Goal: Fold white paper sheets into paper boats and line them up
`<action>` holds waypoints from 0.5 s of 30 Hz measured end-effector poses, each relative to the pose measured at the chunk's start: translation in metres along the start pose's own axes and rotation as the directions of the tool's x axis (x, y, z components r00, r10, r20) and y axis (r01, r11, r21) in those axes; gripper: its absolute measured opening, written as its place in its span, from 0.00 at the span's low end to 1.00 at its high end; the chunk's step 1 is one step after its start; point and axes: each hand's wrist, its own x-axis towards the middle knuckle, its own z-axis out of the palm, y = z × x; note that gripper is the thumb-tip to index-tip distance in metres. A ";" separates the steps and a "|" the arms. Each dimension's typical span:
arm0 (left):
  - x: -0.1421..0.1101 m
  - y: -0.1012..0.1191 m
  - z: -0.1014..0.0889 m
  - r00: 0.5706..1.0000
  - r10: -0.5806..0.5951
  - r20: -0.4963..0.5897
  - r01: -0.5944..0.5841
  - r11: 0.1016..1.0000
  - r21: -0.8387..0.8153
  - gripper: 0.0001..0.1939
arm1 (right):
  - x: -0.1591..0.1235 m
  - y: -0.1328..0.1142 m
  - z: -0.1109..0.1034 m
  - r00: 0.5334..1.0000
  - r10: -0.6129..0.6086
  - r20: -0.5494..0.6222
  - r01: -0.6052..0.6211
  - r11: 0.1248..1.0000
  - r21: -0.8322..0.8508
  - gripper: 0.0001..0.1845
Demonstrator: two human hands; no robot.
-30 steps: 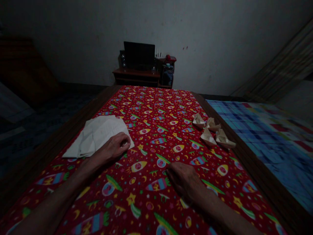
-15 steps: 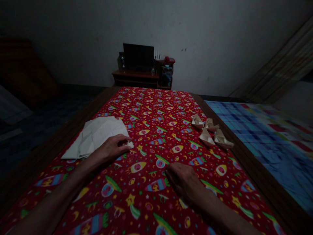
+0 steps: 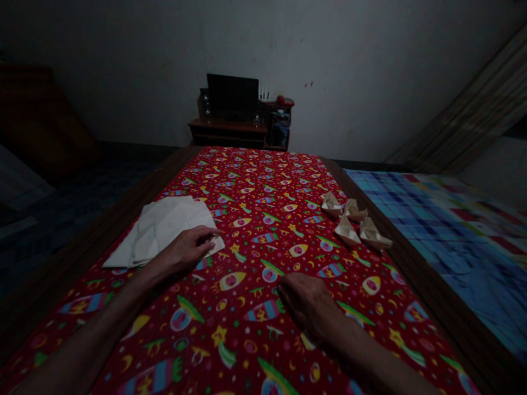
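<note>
A fanned pile of white paper sheets (image 3: pixel 164 222) lies on the left of the red tablecloth (image 3: pixel 263 263). My left hand (image 3: pixel 191 244) rests over the pile's right edge, its thumb and fingers curled together at a sheet's corner. That corner pokes out just past the fingertips. On the cloth to the right of centre lies my right hand (image 3: pixel 308 299), curled into a loose fist, with nothing visible in it. Several folded paper boats (image 3: pixel 348 230) stand grouped near the table's right edge, beyond my right hand.
Dark wooden borders (image 3: pixel 370 211) run along both sides of the cloth. A desk (image 3: pixel 228 126) with a monitor (image 3: pixel 233 96), speakers and a red telephone (image 3: pixel 285 101) stands against the far wall. A blue checked sheet (image 3: pixel 405 230) is spread low on the right.
My left fingertips have drawn back slightly, so more of the paper's corner shows. My right hand and the paper boats stay as they were.
</note>
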 end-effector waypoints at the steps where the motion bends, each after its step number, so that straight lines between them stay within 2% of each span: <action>1: 0.000 0.002 0.000 1.000 -0.016 -0.012 0.016 1.000 0.011 0.21 | 0.000 0.000 0.000 1.000 0.000 0.001 0.000 1.000 0.002 0.08; 5: -0.001 0.011 -0.004 0.995 -0.074 -0.073 0.077 0.996 0.034 0.24 | -0.001 0.001 0.001 1.000 0.012 0.022 -0.012 1.000 -0.002 0.08; 7: -0.001 0.016 -0.010 0.986 -0.080 -0.149 0.087 0.995 0.042 0.25 | -0.001 0.000 0.000 1.000 0.010 0.025 -0.010 1.000 -0.002 0.08; 11: -0.005 0.036 -0.018 0.948 -0.002 -0.318 0.027 0.997 0.072 0.25 | -0.003 0.001 0.001 1.000 -0.009 0.011 0.009 1.000 0.001 0.10; 12: -0.007 0.043 -0.016 0.946 0.050 -0.321 -0.021 0.996 0.092 0.25 | -0.003 0.003 0.002 1.000 -0.017 -0.005 0.017 1.000 0.002 0.10; 15: -0.018 0.068 0.003 0.961 0.241 -0.132 -0.230 0.968 0.097 0.30 | -0.001 0.009 0.005 0.993 -0.038 -0.112 0.038 0.999 0.000 0.11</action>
